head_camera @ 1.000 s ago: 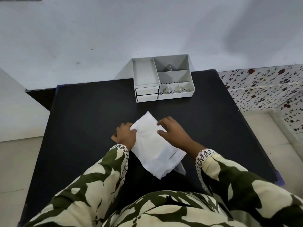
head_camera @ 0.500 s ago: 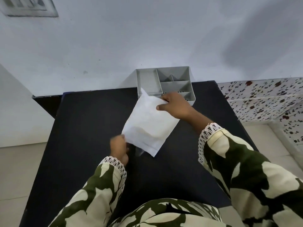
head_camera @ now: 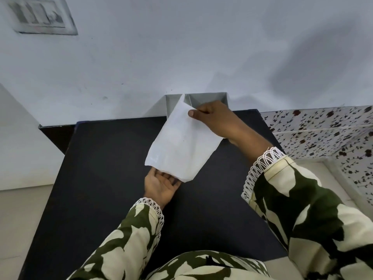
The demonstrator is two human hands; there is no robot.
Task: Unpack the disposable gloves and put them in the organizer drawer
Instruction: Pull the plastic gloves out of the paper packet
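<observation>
A white glove packet (head_camera: 181,142) hangs in the air above the black table (head_camera: 105,178). My right hand (head_camera: 214,118) pinches its upper edge between thumb and fingers. My left hand (head_camera: 161,183) is palm up just under the packet's lower end, its fingertips hidden behind the packet; whether they grip it I cannot tell. The grey organizer (head_camera: 203,99) stands against the wall at the table's far edge. Most of it, including its drawers, is hidden behind the packet and my right hand.
The wall rises directly behind the organizer, with a switch plate (head_camera: 42,16) high at the left. A floral-patterned surface (head_camera: 323,130) borders the table on the right. A low white block (head_camera: 22,142) stands at the table's left.
My right hand has lifted the packet off the table and carried it up and toward the organizer. My left hand let go of its side and turned palm up under the lower end.
</observation>
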